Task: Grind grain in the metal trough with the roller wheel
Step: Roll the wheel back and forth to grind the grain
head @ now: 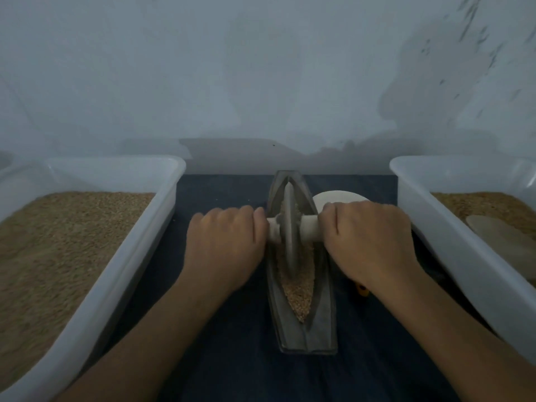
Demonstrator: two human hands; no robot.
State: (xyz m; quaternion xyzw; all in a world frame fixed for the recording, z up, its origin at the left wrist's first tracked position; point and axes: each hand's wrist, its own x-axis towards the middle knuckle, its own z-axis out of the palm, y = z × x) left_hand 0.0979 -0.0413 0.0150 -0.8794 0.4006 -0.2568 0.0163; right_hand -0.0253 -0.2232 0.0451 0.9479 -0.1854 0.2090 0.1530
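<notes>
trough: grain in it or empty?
Grain in it. Tan grain lies along the trough channel, under and in front of the wheel.

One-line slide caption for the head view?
Both hands, left hand and right hand, grip the roller wheel over grain in the metal trough.

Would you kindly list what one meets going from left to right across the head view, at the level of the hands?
Left grain tub → left hand → roller wheel in the trough → right hand → right grain tub.
</notes>
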